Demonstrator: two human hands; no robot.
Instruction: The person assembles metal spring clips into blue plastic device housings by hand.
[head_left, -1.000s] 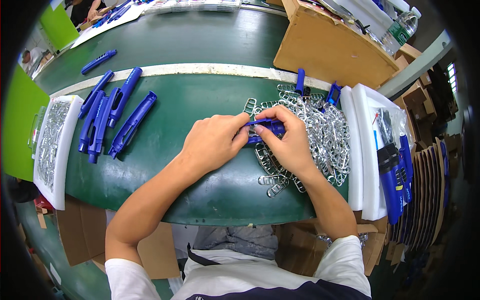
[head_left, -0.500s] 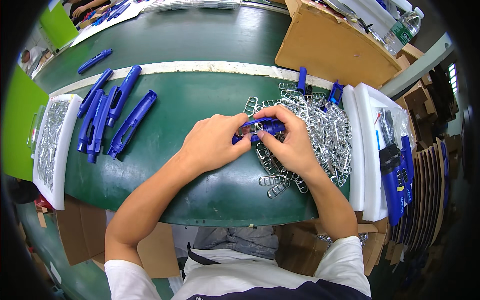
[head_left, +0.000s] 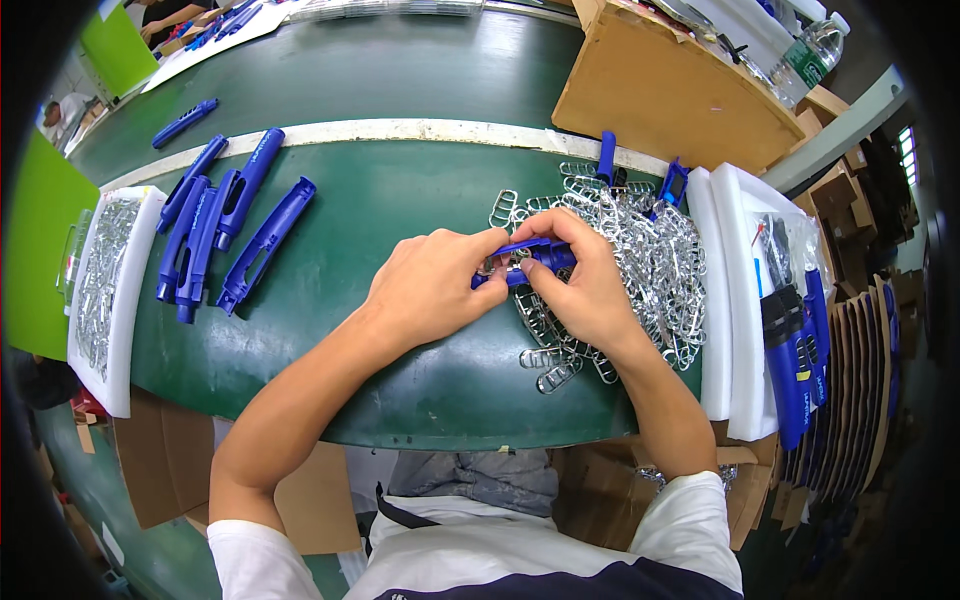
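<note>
Both hands grip one blue plastic housing (head_left: 556, 255) above the middle of the green table. My left hand (head_left: 432, 285) pinches its left end between thumb and fingers. My right hand (head_left: 585, 280) curls its index finger over the far side, and the right thumb presses into the hollow of the part. A shiny metal bit shows in that hollow, mostly covered by the fingers. Just beyond and beneath my right hand spreads a heap of bent silver wire clips (head_left: 650, 265). Several blue housings (head_left: 200, 245) lie to the left, apart from my left hand.
White foam trays stand at both sides; the left foam tray (head_left: 148, 300) holds small metal parts. Blue tools (head_left: 790, 350) rest at the right foam tray. A wooden box (head_left: 670, 90) stands at the back right. One blue piece (head_left: 185, 122) lies on the far green strip.
The housing has shifted slightly right and tilted in my fingers, with both hands keeping their hold. On the far strip the blue piece has drifted a little left.
</note>
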